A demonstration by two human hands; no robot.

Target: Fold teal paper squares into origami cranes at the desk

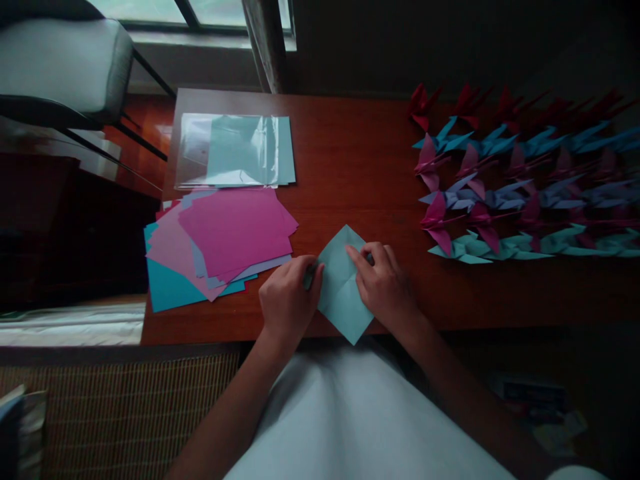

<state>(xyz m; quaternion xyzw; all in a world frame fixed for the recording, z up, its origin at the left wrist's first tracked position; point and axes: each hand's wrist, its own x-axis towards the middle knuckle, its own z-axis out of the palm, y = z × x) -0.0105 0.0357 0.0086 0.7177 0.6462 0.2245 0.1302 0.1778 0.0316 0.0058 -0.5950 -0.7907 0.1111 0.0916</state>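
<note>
A pale green square of origami paper is turned like a diamond at the table's front edge, with faint crease lines across it. My left hand is closed, pinching the paper's left corner between thumb and fingers. On the other side, my right hand has its fingers curled around the right corner, the index finger resting on the upper part of the sheet. That right corner is hidden beneath the hand.
Left of my hands lies a fanned pile of pink, lilac and blue paper sheets. Behind it is a clear plastic packet with pale green sheets. Rows of folded paper cranes stand along the right of the wooden table. A chair is at far left.
</note>
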